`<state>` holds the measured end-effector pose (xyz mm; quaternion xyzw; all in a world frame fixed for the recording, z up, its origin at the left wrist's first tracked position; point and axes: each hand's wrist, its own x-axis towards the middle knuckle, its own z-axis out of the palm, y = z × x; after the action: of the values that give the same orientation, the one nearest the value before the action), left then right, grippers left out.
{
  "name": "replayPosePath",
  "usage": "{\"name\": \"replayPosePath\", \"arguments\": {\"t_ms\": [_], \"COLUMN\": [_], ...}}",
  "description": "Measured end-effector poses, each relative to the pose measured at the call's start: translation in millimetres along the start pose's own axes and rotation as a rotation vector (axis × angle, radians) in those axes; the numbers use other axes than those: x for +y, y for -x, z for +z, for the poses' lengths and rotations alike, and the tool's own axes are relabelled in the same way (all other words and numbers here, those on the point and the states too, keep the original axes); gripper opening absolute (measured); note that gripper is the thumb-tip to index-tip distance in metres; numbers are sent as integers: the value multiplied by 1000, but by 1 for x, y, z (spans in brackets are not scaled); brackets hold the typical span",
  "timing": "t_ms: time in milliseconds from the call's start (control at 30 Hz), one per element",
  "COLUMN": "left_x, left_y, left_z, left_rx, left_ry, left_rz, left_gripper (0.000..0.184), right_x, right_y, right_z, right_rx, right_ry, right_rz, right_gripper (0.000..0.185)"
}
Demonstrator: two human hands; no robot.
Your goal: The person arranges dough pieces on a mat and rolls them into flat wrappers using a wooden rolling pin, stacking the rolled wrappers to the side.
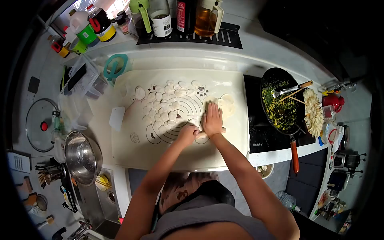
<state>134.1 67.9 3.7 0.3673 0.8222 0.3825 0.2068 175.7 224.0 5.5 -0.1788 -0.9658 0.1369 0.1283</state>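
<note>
My right hand [213, 119] lies flat with its fingers stretched forward, its heel over a short wooden rolling pin [201, 136]. Curled closed beside the pin's left end is my left hand [188, 134]; what its fingertips grip is hidden. A small pale dough piece [192, 121] lies just beyond those fingers. Several small flattened dough pieces [162, 107] are spread over the left and middle of the cream mat [132, 154], which has printed circles. Rolled round wrappers [227, 105] overlap beyond and right of my right hand. A white scraper [117, 118] rests at the mat's left.
Right of the mat, a black pan [276, 125] of chopped green and yellow filling sits on the cooktop [260, 145], its handle pointing toward me. Folded dumplings [313, 112] stand beyond it. A metal bowl [83, 159] is at left near the sink [90, 202]. Bottles [162, 24] line the back.
</note>
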Motion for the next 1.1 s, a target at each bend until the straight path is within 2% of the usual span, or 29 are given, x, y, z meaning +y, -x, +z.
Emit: {"name": "replayPosePath", "arguments": {"t_ms": [133,233,333,433,533,633,733,767,867,967,1100], "left_x": [0,4,6,5,6,2,-7,-7,-7,-4,0], "left_y": [-17,-15,-9,4,9,8,-4,-7,-12,-8,-1], "left_z": [-1,3,5,2,-6,-11,-9,-10,-9,-5,-6], "left_rx": [-77,-126,-104,-46,-38,-14,-63,-6,-16,-101,-67], "left_ry": [-156,-96,-52,9,49,39,-45,-36,-82,-98,7], "left_rz": [-28,45,-48,-120,-124,-66,-91,-67,-23,32,-113], "left_gripper": [14,16,15,12,12,12,11,10,11,14,15], "right_x": [-2,-3,1,4,-1,-6,-5,-4,-7,-4,3], "right_y": [-14,28,86,104,69,25,-13,-22,-20,25,94], "right_z": [2,-11,-28,-37,-27,-19,1,7,1,-9,-35], "right_rx": [28,-18,-130,-122,-148,-82,-2,35,44,-3,-157], "right_ry": [-9,-3,56,43,40,38,22,17,-23,11,75], "right_rz": [53,70,32,10,-17,-53,-42,-38,-9,33,-12], "right_gripper": [55,56,62,65,66,65,61,60,56,60,65]}}
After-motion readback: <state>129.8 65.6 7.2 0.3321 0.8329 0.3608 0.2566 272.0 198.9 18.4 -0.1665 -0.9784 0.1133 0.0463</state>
